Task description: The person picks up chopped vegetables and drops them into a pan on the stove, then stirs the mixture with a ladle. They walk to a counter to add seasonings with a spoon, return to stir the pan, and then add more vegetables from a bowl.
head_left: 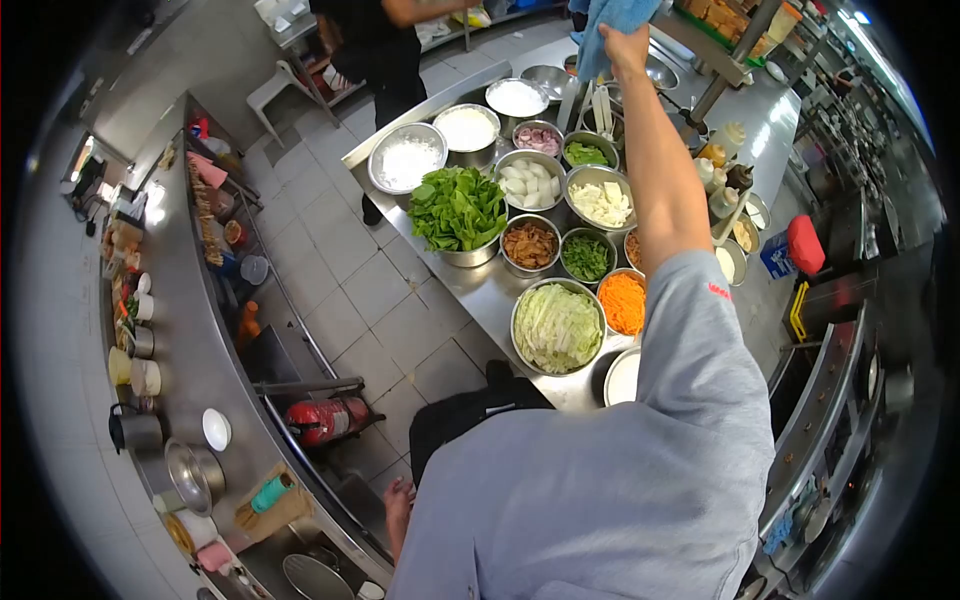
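My right arm reaches far forward over the steel counter point(455, 315). At its end, my right hand point(626, 50) is closed on a blue cloth point(612, 22), which hangs from the grip near the top edge. Low on the left, beside my body, my left hand point(398, 500) hangs with loosely curled, slightly parted fingers; nothing shows in it. Below the outstretched arm stand bowls of leafy greens point(458, 208), shredded cabbage point(558, 328), carrot strips point(622, 303), chopped green herbs point(586, 257) and white chunks point(528, 184). My forearm and sleeve hide part of the counter.
Squeeze bottles point(722, 180) stand right of my arm. Another person point(385, 60) in dark clothes is beyond the counter's far left. A fire extinguisher point(325, 420) lies low beside the left-hand steel bench point(200, 370). A white stool point(280, 95) stands on the tiled floor.
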Available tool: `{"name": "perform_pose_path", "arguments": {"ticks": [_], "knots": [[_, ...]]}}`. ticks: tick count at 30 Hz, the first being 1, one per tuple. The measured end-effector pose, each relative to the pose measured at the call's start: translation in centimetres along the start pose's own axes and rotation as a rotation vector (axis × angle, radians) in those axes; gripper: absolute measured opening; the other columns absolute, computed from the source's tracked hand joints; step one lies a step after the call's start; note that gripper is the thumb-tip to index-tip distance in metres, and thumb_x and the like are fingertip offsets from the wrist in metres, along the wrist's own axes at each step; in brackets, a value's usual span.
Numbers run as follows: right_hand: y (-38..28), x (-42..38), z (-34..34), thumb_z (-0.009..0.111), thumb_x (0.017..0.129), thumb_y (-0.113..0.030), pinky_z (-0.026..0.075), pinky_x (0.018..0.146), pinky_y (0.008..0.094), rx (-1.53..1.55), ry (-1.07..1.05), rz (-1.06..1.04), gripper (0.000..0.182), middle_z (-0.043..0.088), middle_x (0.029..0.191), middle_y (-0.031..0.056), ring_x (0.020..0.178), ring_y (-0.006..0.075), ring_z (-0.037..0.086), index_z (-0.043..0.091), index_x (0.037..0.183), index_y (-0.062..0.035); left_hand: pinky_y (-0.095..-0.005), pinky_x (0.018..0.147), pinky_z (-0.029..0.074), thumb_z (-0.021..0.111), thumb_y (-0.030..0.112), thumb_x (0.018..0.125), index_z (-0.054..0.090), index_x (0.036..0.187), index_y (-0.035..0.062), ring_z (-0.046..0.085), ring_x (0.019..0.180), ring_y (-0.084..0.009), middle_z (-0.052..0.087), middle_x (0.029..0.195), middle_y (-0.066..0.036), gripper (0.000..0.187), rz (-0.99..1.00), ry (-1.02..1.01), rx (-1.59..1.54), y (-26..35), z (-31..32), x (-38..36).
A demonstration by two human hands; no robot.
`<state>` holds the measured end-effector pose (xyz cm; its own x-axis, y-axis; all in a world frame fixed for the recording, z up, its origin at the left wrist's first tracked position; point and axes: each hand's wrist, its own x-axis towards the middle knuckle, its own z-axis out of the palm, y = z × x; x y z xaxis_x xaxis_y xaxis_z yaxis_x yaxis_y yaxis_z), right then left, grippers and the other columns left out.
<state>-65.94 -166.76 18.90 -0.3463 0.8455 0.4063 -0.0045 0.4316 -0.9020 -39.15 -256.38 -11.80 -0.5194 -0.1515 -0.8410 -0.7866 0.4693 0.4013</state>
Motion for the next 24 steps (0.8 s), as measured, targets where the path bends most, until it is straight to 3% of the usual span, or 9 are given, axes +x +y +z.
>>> {"name": "perform_pose_path", "arguments": {"ticks": [4, 6, 9, 15, 17, 19, 20, 22, 24], "knots": [[-3.7, -2.9, 0.8, 0.066, 0.085, -0.026, 0.051, 0.084, 0.0389, -0.189, 0.205, -0.293, 0.035, 0.07, 0.101, 0.0213, 0.096, 0.0314, 0.068, 0.066, 0.106, 0.0028, -0.0354, 0.082, 0.051, 0.059, 0.014, 0.091, 0.052, 0.13, 0.006, 0.062, 0.096, -0.0206, 0.065, 0.111, -0.016, 0.04, 0.086, -0.131, 0.111, 2.3, -0.3, 6.1], [-5.8, -5.0, -0.8, 0.072, 0.081, -0.023, 0.051, 0.087, 0.0382, -0.282, 0.027, -0.217, 0.051, 0.07, 0.108, 0.0196, 0.099, 0.0325, 0.068, 0.058, 0.125, -0.0014, -0.035, 0.081, 0.051, 0.06, 0.013, 0.091, 0.053, 0.129, 0.0053, 0.062, 0.095, -0.0208, 0.065, 0.109, -0.016, 0.039, 0.113, -0.199, 0.172, 4.6, -0.6, 9.2], [-1.9, -6.6, -3.4, 0.086, 0.069, -0.026, 0.048, 0.095, 0.0401, -0.678, -0.17, -0.241, 0.075, 0.058, 0.128, 0.0189, 0.115, 0.0292, 0.058, 0.051, 0.129, 0.0005, -0.0345, 0.08, 0.051, 0.06, 0.011, 0.09, 0.054, 0.127, 0.0041, 0.062, 0.093, -0.0211, 0.066, 0.108, -0.015, 0.038, 0.142, -0.289, 0.297, 8.9, -1.6, 14.1], [-0.7, -21.4, -8.7, 0.084, 0.069, -0.023, 0.039, 0.11, 0.0437, -0.947, -0.987, 0.009, 0.077, 0.045, 0.141, 0.0171, 0.13, 0.034, 0.045, 0.048, 0.136, -0.0105, -0.0336, 0.078, 0.052, 0.061, 0.008, 0.089, 0.057, 0.123, 0.0019, 0.063, 0.09, -0.0216, 0.067, 0.104, -0.014, 0.035, 0.265, -0.464, 0.606, 21.8, -4.5, 24.2], [2.8, -24.1, -8.7, 0.083, 0.068, -0.025, 0.035, 0.113, 0.0422, -0.972, -0.857, 0.234, 0.081, 0.042, 0.143, 0.0183, 0.134, 0.0356, 0.04, 0.046, 0.139, -0.016, -0.0332, 0.078, 0.052, 0.062, 0.007, 0.088, 0.058, 0.122, 0.0011, 0.063, 0.089, -0.0218, 0.067, 0.103, -0.014, 0.034, 0.386, -0.521, 0.758, 26.3, -5.1, 27.5], [6.8, -25.5, -8.6, 0.08, 0.069, -0.032, 0.037, 0.111, 0.0415, -0.971, -0.735, 0.221, 0.082, 0.04, 0.143, 0.0213, 0.131, 0.0383, 0.042, 0.044, 0.141, -0.0174, -0.0329, 0.077, 0.052, 0.062, 0.006, 0.088, 0.059, 0.121, 0.0004, 0.063, 0.088, -0.0219, 0.068, 0.102, -0.014, 0.033, 0.547, -0.551, 0.866, 30.6, -4.6, 30.8], [8.2, -25.9, -8.1, 0.079, 0.069, -0.033, 0.038, 0.11, 0.0416, -0.974, -0.672, 0.226, 0.082, 0.04, 0.143, 0.0221, 0.131, 0.0387, 0.042, 0.044, 0.141, -0.017, -0.0293, 0.072, 0.051, 0.063, 0.006, 0.088, 0.058, 0.117, 0.0005, 0.062, 0.081, -0.0177, 0.066, 0.094, -0.011, 0.029, 0.535, -0.57, 0.52, 32.5, -4.3, 31.9], [7.9, -26.1, -6.4, 0.077, 0.07, -0.037, 0.039, 0.108, 0.0426, -1.003, -0.58, 0.299, 0.082, 0.042, 0.14, 0.0248, 0.129, 0.0404, 0.043, 0.044, 0.141, -0.0158, -0.0238, 0.061, 0.048, 0.067, 0.011, 0.089, 0.058, 0.115, 0.0023, 0.058, 0.069, -0.0102, 0.063, 0.084, -0.003, 0.028, 0.48, -0.673, 0.485, 43.5, -1.4, 22.3], [7.7, -26.1, -5.3, 0.076, 0.071, -0.037, 0.039, 0.108, 0.0432, -1.067, -0.553, 0.424, 0.08, 0.045, 0.137, 0.0244, 0.127, 0.0408, 0.044, 0.044, 0.141, -0.0167, -0.0219, 0.063, 0.046, 0.064, 0.01, 0.092, 0.057, 0.112, 0.0021, 0.056, 0.071, -0.0072, 0.062, 0.084, -0.002, 0.023, 0.724, -0.779, 0.412, 51.3, 2.0, 14.9]]}}
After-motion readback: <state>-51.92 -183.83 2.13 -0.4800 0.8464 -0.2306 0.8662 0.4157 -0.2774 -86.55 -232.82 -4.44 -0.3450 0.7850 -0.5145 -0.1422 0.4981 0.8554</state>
